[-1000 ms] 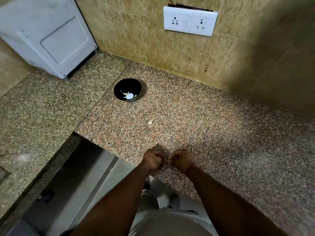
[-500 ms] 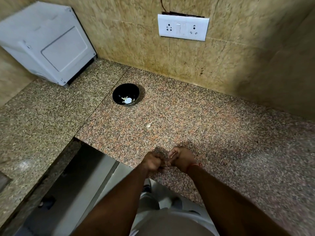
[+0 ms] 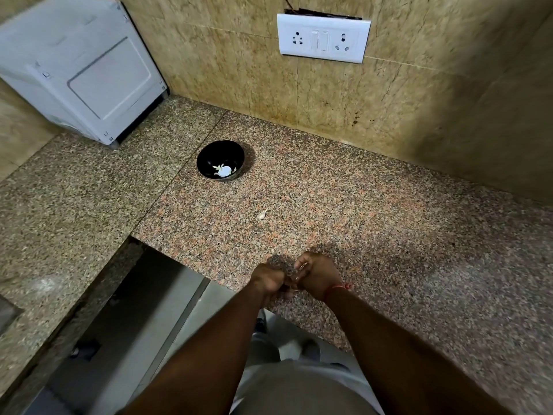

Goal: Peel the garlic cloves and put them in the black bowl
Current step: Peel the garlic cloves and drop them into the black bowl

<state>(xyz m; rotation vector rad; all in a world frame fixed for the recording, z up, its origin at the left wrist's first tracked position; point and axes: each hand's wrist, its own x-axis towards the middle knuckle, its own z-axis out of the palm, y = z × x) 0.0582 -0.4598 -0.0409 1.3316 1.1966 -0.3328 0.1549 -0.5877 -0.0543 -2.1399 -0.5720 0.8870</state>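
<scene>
A black bowl [image 3: 220, 159] stands on the granite counter [image 3: 344, 205] near the back wall, with white peeled garlic and bits of skin lying in it. One loose garlic clove [image 3: 262, 215] lies on the counter between the bowl and my hands. My left hand [image 3: 269, 280] and my right hand [image 3: 317, 274] are close together at the counter's front edge, fingers curled toward each other. They pinch something small between them, mostly hidden by the fingers; a pale bit shows at the right fingertips.
A white appliance [image 3: 80, 67] sits in the back left corner. A white switch and socket plate [image 3: 323, 37] is on the tiled wall. The counter has a cut-out at the front left, with the floor [image 3: 125, 324] below it.
My hands stay together at the front edge; the right hand has lifted and turned slightly against the left. The camera has tilted, so the bowl sits lower in view.
</scene>
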